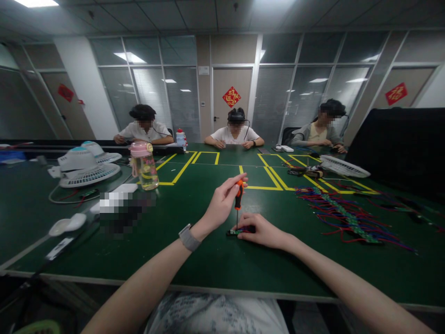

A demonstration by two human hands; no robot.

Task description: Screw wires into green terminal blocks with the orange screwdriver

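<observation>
My left hand [222, 198] is closed around the orange and black handle of a screwdriver [238, 200], which stands upright with its shaft pointing down. The screwdriver's tip meets a small green circuit board [232, 232] lying on the table. My right hand [259, 229] pinches that board from its right side, fingers curled over it, and covers much of it. Dark blue and red wires show beneath the fingers. What the tip touches on the board is too small to make out.
A row of wired circuit boards [347, 215] lies to the right. A pink-lidded bottle [145, 169], white fan parts [85, 167] and a white spoon-shaped piece [67, 225] stand left on the green table [194, 269]. Several people sit across; a white fan grille [344, 166] lies right.
</observation>
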